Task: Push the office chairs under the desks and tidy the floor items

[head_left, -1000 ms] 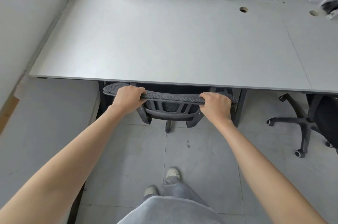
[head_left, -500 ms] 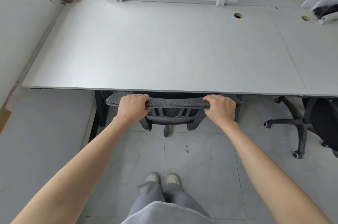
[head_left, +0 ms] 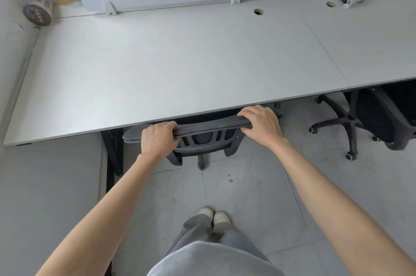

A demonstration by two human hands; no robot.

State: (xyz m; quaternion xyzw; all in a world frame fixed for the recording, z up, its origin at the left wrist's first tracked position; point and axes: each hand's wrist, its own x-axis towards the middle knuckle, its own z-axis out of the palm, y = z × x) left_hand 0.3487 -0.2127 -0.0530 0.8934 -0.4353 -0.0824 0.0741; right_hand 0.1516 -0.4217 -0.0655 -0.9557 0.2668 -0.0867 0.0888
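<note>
Black mesh chair (head_left: 203,128) tucked under desk (head_left: 171,61), both hands gripping backrest.

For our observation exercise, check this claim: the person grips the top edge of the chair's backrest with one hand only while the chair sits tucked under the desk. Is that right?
Not quite. In the head view both hands grip it: the left hand and the right hand each clasp the backrest. The chair is indeed tucked under the desk.
</note>
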